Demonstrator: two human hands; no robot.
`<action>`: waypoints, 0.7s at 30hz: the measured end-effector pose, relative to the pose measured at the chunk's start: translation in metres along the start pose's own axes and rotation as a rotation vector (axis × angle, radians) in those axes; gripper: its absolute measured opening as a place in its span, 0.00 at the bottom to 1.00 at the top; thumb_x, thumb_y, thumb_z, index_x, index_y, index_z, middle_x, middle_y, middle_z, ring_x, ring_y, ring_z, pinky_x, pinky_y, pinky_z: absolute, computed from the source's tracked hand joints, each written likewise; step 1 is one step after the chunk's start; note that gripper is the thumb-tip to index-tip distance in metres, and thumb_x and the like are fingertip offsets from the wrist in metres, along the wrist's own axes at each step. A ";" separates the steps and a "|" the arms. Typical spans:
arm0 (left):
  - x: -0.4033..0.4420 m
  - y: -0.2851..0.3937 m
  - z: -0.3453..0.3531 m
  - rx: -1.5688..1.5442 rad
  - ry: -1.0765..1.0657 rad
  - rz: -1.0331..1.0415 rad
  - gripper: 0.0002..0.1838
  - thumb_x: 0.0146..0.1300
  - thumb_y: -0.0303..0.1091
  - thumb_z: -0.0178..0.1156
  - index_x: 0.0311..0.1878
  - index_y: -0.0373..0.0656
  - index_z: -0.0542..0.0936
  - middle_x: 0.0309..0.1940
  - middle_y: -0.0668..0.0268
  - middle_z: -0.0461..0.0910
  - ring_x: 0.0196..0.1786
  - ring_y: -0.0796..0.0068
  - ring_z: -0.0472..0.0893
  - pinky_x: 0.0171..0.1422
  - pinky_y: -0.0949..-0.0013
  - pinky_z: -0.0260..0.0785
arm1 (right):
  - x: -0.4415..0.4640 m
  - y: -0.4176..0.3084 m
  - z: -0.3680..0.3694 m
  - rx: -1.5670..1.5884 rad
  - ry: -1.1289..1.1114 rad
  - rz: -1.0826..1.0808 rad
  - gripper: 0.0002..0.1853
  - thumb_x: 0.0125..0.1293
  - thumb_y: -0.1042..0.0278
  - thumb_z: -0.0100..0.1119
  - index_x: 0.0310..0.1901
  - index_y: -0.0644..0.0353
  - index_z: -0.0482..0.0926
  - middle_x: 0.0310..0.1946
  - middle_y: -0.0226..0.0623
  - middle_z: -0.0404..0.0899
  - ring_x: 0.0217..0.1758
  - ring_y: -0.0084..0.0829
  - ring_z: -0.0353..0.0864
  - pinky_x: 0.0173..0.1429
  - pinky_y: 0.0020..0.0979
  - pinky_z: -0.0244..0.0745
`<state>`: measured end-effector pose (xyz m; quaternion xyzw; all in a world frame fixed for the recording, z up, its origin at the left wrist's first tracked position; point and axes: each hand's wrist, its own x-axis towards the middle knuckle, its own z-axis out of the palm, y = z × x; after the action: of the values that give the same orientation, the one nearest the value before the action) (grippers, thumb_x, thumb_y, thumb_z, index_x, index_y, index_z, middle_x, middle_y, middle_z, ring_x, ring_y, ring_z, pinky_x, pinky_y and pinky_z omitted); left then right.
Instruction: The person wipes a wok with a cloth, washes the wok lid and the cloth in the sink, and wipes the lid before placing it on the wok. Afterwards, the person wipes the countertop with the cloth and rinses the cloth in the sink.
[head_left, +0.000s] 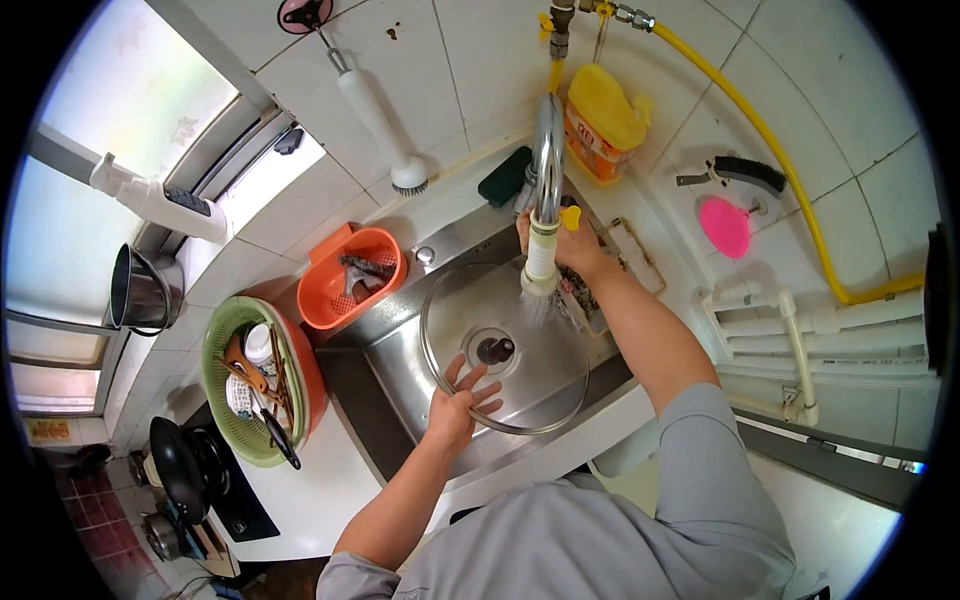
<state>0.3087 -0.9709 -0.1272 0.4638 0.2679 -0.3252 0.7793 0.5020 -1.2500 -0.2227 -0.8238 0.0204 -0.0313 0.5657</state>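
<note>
A round, clear glass pot lid [540, 392] with a metal rim is tilted over the stainless steel sink [385, 350]. My left hand [458, 400] holds it by the near left edge, fingers spread against the glass. A dark knob [502, 348] shows near the lid's middle, in line with the drain. Water runs from the white nozzle [540, 262] of the faucet [549, 150] onto the lid's far part. My right hand [568, 245] is at the faucet, behind the spout. Its fingers are partly hidden there and seem closed around the faucet.
An orange basket [318, 300] with a scrubber stands at the sink's far left corner. Left of the sink, a green colander [225, 340] holds utensils. A yellow bottle [605, 115] stands behind the faucet. A yellow hose [790, 190] runs along the right wall.
</note>
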 end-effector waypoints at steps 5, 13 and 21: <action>-0.003 0.008 0.005 -0.004 0.010 -0.008 0.43 0.52 0.12 0.41 0.73 0.47 0.44 0.66 0.52 0.59 0.57 0.49 0.74 0.53 0.54 0.75 | -0.059 -0.038 -0.003 -0.114 0.121 0.061 0.21 0.61 0.60 0.53 0.55 0.58 0.71 0.44 0.51 0.77 0.45 0.52 0.77 0.46 0.42 0.72; 0.007 -0.003 -0.011 0.120 -0.005 0.033 0.48 0.42 0.11 0.35 0.73 0.48 0.43 0.67 0.46 0.57 0.57 0.39 0.73 0.52 0.49 0.75 | -0.214 0.007 0.085 -0.451 -0.244 0.099 0.20 0.63 0.62 0.49 0.57 0.56 0.69 0.64 0.53 0.59 0.69 0.50 0.55 0.69 0.52 0.47; -0.014 0.001 -0.010 0.192 -0.118 0.021 0.48 0.44 0.11 0.37 0.73 0.46 0.40 0.69 0.45 0.54 0.57 0.43 0.73 0.55 0.48 0.73 | -0.126 0.020 0.106 -0.511 -0.020 0.444 0.23 0.66 0.56 0.45 0.59 0.59 0.68 0.68 0.50 0.53 0.70 0.49 0.53 0.70 0.46 0.49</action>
<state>0.2997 -0.9581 -0.1207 0.5192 0.1844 -0.3680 0.7490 0.3844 -1.1499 -0.2831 -0.9147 0.2006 0.1069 0.3341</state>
